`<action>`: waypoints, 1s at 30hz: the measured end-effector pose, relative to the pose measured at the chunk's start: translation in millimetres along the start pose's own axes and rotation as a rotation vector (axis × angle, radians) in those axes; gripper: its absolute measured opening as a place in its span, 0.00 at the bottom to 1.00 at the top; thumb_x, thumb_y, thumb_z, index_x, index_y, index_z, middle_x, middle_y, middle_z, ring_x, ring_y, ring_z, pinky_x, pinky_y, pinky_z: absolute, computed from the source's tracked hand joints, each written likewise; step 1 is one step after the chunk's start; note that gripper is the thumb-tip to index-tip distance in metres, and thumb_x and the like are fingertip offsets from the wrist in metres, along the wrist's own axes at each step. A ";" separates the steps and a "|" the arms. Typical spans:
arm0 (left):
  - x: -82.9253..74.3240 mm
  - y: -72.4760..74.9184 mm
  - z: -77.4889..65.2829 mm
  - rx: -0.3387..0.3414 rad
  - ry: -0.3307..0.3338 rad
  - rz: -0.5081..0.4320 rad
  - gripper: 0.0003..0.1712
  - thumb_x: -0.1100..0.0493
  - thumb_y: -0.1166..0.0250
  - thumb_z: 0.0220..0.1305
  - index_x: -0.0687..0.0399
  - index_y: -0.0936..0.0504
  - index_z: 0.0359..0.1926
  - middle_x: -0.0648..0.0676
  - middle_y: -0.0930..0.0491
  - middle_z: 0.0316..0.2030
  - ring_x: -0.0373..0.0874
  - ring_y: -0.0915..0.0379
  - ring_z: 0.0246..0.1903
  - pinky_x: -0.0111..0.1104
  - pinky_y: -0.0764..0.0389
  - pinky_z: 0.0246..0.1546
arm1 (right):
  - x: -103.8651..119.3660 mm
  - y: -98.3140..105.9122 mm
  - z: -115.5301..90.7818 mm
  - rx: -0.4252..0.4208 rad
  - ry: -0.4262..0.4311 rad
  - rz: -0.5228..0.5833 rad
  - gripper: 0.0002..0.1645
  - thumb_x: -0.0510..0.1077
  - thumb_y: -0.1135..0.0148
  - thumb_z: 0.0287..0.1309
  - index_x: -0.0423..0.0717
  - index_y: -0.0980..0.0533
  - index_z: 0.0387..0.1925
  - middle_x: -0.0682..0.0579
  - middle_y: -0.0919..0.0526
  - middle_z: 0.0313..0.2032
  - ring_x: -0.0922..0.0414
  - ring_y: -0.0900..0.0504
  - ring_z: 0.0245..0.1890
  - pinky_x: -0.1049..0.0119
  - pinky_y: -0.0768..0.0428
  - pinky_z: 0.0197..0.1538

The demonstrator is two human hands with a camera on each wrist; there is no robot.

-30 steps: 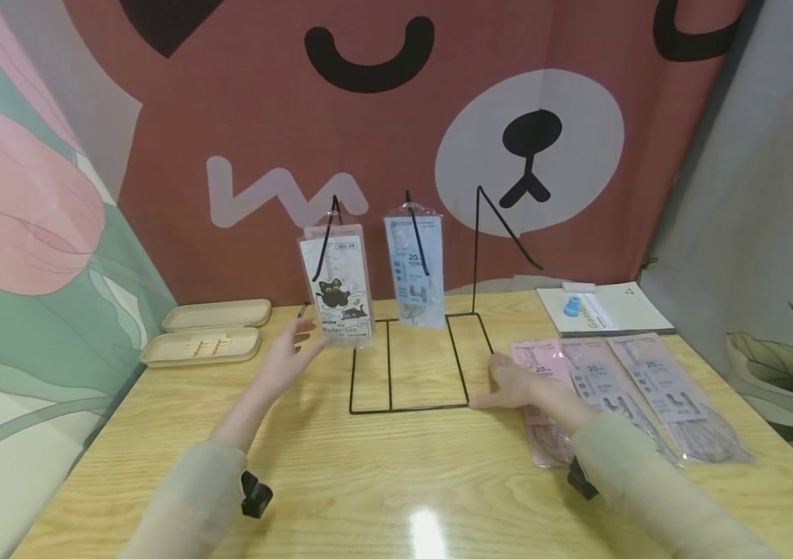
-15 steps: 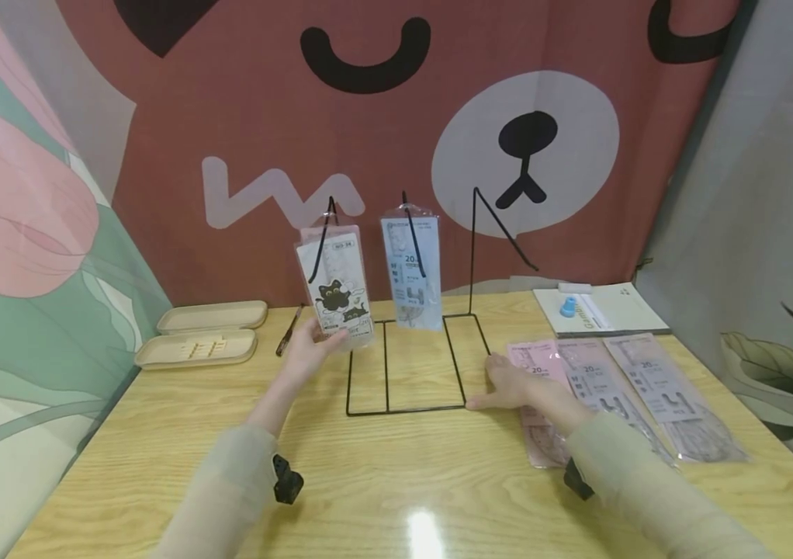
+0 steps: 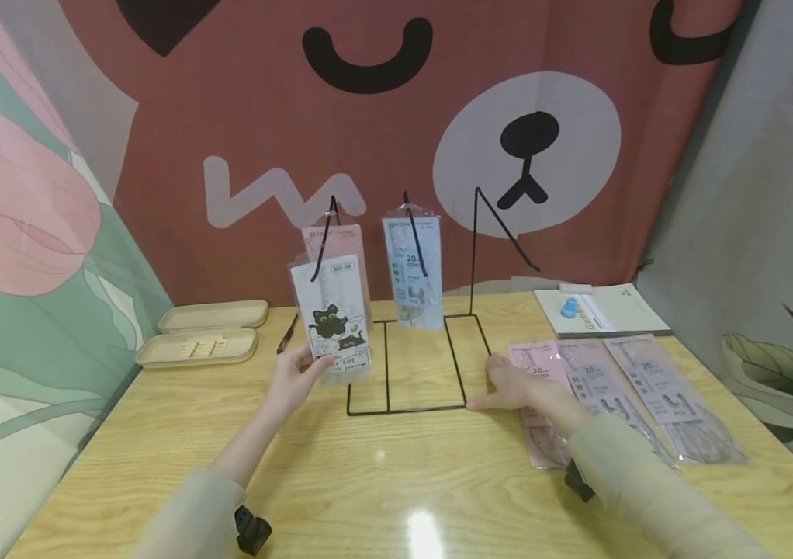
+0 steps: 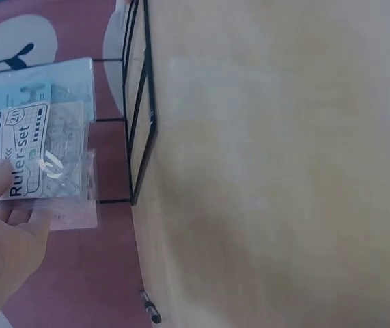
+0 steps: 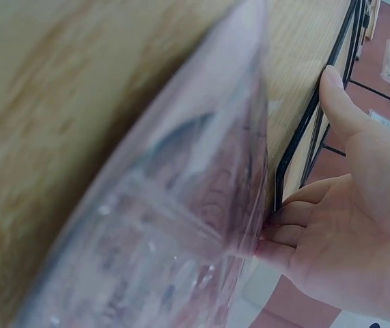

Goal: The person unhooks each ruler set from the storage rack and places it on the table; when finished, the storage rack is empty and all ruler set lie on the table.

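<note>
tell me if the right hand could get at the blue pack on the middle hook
Probably yes: the blue pack hangs with nothing visible in front of its lower half. The right hand would likely have to let go of the rack first.

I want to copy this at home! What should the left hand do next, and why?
Probably ease the cat packet forward off the hook: the left hand pinches its lower corner, its top is near the hook's tip, and the right hand grips the rack.
</note>
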State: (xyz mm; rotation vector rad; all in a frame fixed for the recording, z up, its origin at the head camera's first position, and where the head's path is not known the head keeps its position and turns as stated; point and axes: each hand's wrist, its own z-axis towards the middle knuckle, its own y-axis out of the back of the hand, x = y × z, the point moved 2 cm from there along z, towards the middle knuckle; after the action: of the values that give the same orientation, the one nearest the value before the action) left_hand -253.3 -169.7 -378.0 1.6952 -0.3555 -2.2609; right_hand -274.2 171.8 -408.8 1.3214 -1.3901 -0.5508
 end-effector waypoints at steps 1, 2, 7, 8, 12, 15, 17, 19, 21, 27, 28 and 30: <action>-0.7 1.7 -5.0 0.007 -0.006 -0.009 0.13 0.67 0.38 0.61 0.72 0.20 0.45 0.69 0.17 0.38 0.28 0.25 0.24 0.20 0.28 0.24 | -0.1 0.1 0.0 -0.001 0.000 0.000 0.66 0.68 0.39 0.51 0.22 0.55 0.68 0.25 0.55 0.69 0.34 0.54 0.70 0.44 0.51 0.72; -1.2 3.2 -10.0 0.011 -0.008 -0.008 0.12 0.67 0.38 0.61 0.72 0.20 0.44 0.69 0.17 0.37 0.27 0.29 0.20 0.20 0.31 0.20 | 0.0 0.1 -0.1 -0.002 0.001 0.002 0.66 0.68 0.39 0.51 0.22 0.55 0.68 0.25 0.55 0.69 0.34 0.54 0.70 0.44 0.51 0.72; -4.3 9.6 -32.6 0.016 -0.059 -0.026 0.12 0.70 0.37 0.58 0.71 0.19 0.44 0.69 0.16 0.36 0.25 0.35 0.15 0.18 0.34 0.17 | -1.4 -0.3 0.1 -0.001 0.010 -0.007 0.66 0.69 0.39 0.51 0.22 0.55 0.67 0.25 0.55 0.68 0.33 0.54 0.70 0.44 0.51 0.72; -4.5 10.8 -36.2 0.012 -0.073 -0.022 0.12 0.70 0.37 0.58 0.70 0.18 0.44 0.68 0.16 0.37 0.25 0.29 0.19 0.18 0.29 0.21 | -1.4 -0.2 0.0 0.000 0.010 -0.006 0.66 0.69 0.39 0.51 0.22 0.55 0.67 0.25 0.55 0.69 0.33 0.55 0.70 0.44 0.51 0.72; -5.4 17.2 -48.5 0.002 -0.125 0.010 0.12 0.72 0.37 0.57 0.68 0.18 0.44 0.65 0.16 0.41 0.32 0.19 0.36 0.24 0.19 0.39 | -1.8 -0.4 0.5 0.001 0.009 -0.007 0.67 0.69 0.40 0.51 0.22 0.56 0.67 0.25 0.56 0.69 0.33 0.55 0.70 0.44 0.51 0.72; -4.4 24.7 -56.2 0.012 -0.156 0.020 0.12 0.71 0.38 0.58 0.67 0.18 0.44 0.64 0.16 0.41 0.32 0.19 0.38 0.26 0.19 0.41 | -1.7 -0.8 0.7 0.001 0.003 -0.009 0.67 0.69 0.40 0.51 0.22 0.56 0.67 0.25 0.55 0.69 0.34 0.55 0.70 0.44 0.51 0.72; -3.2 30.9 -60.3 0.010 -0.166 0.012 0.12 0.71 0.38 0.58 0.67 0.18 0.44 0.62 0.16 0.41 0.30 0.19 0.38 0.26 0.19 0.41 | -1.7 -0.9 0.4 0.002 -0.004 -0.010 0.66 0.69 0.39 0.51 0.22 0.55 0.67 0.26 0.55 0.69 0.34 0.54 0.70 0.44 0.50 0.72; -1.4 38.2 -63.8 -0.004 -0.155 0.001 0.12 0.70 0.38 0.59 0.68 0.19 0.45 0.57 0.15 0.39 0.29 0.19 0.37 0.25 0.18 0.39 | -1.6 -0.9 0.0 0.004 -0.004 -0.011 0.66 0.69 0.39 0.51 0.22 0.55 0.67 0.25 0.55 0.69 0.33 0.54 0.70 0.44 0.50 0.72; 0.2 45.8 -66.5 -0.036 -0.106 -0.012 0.13 0.68 0.38 0.60 0.70 0.20 0.46 0.52 0.14 0.37 0.28 0.19 0.36 0.24 0.19 0.38 | -1.6 -0.3 -0.2 0.005 -0.003 -0.010 0.66 0.69 0.39 0.51 0.22 0.55 0.67 0.25 0.55 0.69 0.33 0.54 0.70 0.44 0.50 0.72; 6.4 64.7 -69.8 -0.112 0.130 0.005 0.19 0.63 0.37 0.61 0.72 0.23 0.50 0.51 0.13 0.31 0.26 0.21 0.26 0.22 0.18 0.28 | -2.0 1.0 0.5 0.007 0.009 -0.020 0.66 0.68 0.40 0.51 0.21 0.55 0.67 0.25 0.55 0.69 0.34 0.55 0.71 0.44 0.51 0.72; 8.2 66.5 -69.4 -0.090 0.172 0.011 0.20 0.62 0.37 0.62 0.72 0.24 0.51 0.54 0.13 0.32 0.27 0.21 0.25 0.23 0.18 0.28 | -1.9 1.0 0.6 0.008 0.010 -0.022 0.66 0.68 0.40 0.52 0.21 0.55 0.67 0.25 0.55 0.69 0.33 0.55 0.70 0.44 0.51 0.72; 12.3 68.2 -69.2 -0.020 0.260 0.037 0.22 0.61 0.37 0.62 0.73 0.27 0.53 0.60 0.14 0.33 0.32 0.19 0.25 0.26 0.17 0.27 | -1.5 0.9 0.5 0.008 0.007 -0.019 0.66 0.68 0.40 0.52 0.21 0.55 0.67 0.25 0.55 0.69 0.34 0.55 0.71 0.44 0.51 0.73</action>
State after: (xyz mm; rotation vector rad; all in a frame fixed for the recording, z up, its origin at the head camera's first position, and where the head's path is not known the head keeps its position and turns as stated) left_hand -184.3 -239.1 -383.0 1.9259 -0.3006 -1.9785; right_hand -275.4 173.3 -408.7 1.3435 -1.3763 -0.5532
